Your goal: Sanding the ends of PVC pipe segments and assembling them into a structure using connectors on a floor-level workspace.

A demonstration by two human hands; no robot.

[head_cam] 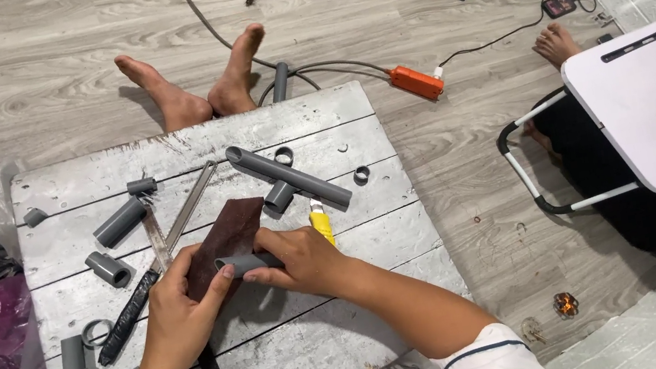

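Head-worn camera looks steeply down from above the person's own forearms.
The single view sits close over a grey plank table (pixel 317 116) and faces forward across the wooden floor (pixel 469 188) beyond.

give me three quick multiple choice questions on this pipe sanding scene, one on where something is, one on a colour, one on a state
1. Where does the orange power strip lie?
A. on the grey board
B. on the floor beyond the board
C. on the white folding table

2. What colour is the sheet wrapped around the held pipe?
A. dark brown
B. bright green
C. white

3. How is the short grey pipe piece kept?
A. lying loose on the board
B. standing upright on the floor
C. gripped by the right hand, with the left hand on the sheet

Answers: 1 B, it rests on the wood floor past the board; 2 A, the sheet is dark reddish brown; 3 C, the right fingers close around the pipe.
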